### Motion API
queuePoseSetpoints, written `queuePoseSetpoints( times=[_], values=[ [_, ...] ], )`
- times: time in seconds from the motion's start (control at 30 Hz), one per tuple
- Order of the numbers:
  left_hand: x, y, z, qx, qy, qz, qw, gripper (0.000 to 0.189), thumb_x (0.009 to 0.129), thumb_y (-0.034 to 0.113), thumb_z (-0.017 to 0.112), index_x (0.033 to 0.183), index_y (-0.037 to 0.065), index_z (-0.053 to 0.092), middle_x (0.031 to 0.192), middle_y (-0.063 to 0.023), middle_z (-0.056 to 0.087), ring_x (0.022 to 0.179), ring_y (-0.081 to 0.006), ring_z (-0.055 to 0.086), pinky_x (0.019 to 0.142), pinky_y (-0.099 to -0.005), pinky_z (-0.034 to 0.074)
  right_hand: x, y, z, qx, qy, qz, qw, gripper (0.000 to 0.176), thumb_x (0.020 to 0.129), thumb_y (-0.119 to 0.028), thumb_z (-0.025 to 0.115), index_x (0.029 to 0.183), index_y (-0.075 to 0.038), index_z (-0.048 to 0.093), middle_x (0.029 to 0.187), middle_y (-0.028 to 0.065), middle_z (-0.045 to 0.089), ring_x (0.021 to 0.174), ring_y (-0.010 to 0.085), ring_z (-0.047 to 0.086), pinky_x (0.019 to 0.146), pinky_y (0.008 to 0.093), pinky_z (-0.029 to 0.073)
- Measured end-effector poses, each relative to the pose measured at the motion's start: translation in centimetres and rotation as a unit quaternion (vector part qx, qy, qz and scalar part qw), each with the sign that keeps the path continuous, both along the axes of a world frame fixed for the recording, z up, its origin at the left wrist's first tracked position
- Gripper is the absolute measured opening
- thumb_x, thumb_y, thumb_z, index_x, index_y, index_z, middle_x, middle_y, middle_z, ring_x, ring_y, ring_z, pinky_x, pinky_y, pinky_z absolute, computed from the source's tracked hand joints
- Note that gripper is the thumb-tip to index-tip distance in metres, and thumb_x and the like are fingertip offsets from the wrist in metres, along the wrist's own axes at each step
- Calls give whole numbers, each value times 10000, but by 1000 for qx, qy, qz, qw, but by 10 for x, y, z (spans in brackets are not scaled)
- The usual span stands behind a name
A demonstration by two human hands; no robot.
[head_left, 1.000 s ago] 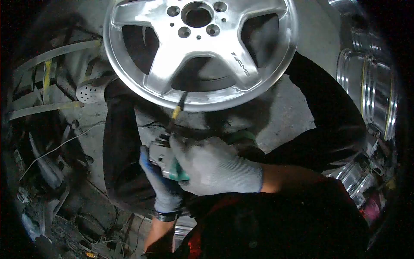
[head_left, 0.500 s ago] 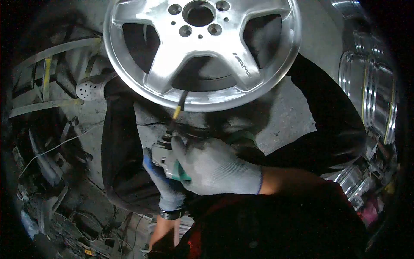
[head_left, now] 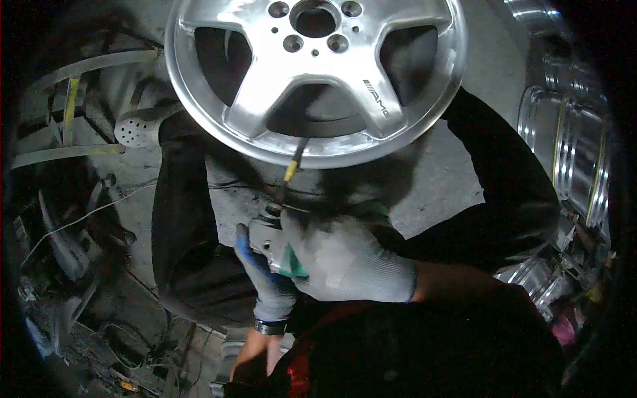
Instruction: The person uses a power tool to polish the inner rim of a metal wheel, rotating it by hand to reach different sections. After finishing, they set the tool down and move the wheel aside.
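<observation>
I grip the grinder in both gloved hands, my right hand wrapped over its top and my left hand beneath it. Its thin shaft, banded yellow, angles up, its tip meeting the lower rim of the silver alloy wheel.

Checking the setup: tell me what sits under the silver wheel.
Through the spoke gaps of the wheel only a dark mass shows; its nature cannot be told. Grey floor lies beside the rim. The spokes and hub cover any support.
</observation>
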State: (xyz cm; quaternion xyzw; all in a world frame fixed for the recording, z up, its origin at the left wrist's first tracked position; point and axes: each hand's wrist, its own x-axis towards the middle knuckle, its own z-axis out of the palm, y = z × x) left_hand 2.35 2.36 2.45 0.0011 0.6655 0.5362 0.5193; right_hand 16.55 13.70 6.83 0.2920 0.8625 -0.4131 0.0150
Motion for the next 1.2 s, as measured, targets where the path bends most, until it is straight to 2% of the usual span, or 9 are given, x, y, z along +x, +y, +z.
queuePoseSetpoints(
  times=[0.17,0.3,0.57,0.67,0.77,0.87,1.0,1.1,1.2],
  values=[
    [-5,-2,-6,29,-115,40,992,539,1070,431,441,1529,163,352,1501,-114,449,1354,-276,478,1148,-440,395,-3,3,5,-35,-47,3,998,848,778,-394,758,1361,141,452,894,239,685,723,332,707,673,439,574],
    [-17,3,-2,13,77,40,996,567,1068,486,408,1503,122,398,1476,-113,488,1348,-267,492,1125,-427,420,-28,14,2,-88,6,-14,996,772,715,-276,734,1308,153,491,958,247,689,861,367,716,737,478,577],
    [8,10,3,-10,-136,115,984,532,1061,344,469,1543,169,327,1536,-115,378,1399,-279,419,1176,-467,367,10,6,3,-60,-20,0,998,788,754,-326,747,1325,143,476,888,208,694,759,346,712,687,443,576],
    [19,-13,-13,75,-31,-61,995,520,1070,303,459,1550,171,310,1543,-123,365,1396,-288,422,1182,-468,361,20,3,8,-31,-42,-7,999,807,768,-364,763,1326,138,467,831,205,690,706,334,707,653,436,566],
    [12,-18,-17,52,31,-96,994,548,1064,384,451,1545,150,333,1525,-136,414,1369,-293,459,1169,-467,375,9,4,10,-19,-54,9,998,818,768,-365,761,1340,138,463,824,201,689,701,316,709,642,432,565],
    [-12,-2,-10,-5,-78,123,989,669,1029,574,397,1506,105,406,1453,-129,538,1318,-296,521,1135,-457,405,-18,-2,-5,-27,-39,25,999,826,761,-357,757,1352,138,460,852,205,689,703,310,709,643,432,566],
    [-17,1,-2,-19,-2,82,996,675,1019,593,398,1474,97,458,1434,-120,558,1300,-295,538,1135,-433,406,-25,-6,-13,-26,-1,6,1000,844,735,-338,756,1365,138,457,895,217,685,706,314,700,648,440,565],
    [-11,-2,-5,40,-238,102,965,583,1058,492,416,1514,131,382,1467,-147,509,1328,-309,509,1136,-469,401,-7,-11,-1,-17,-16,-4,1000,849,733,-344,757,1367,136,460,890,213,681,736,307,698,655,448,564],
    [16,-1,-4,-5,-169,65,983,601,1022,571,436,1367,90,540,1312,-85,605,1200,-246,571,1066,-395,428,9,-12,11,-8,-67,-1,998,796,740,-293,728,1349,152,472,869,193,684,765,296,707,638,441,556]
  ],
)
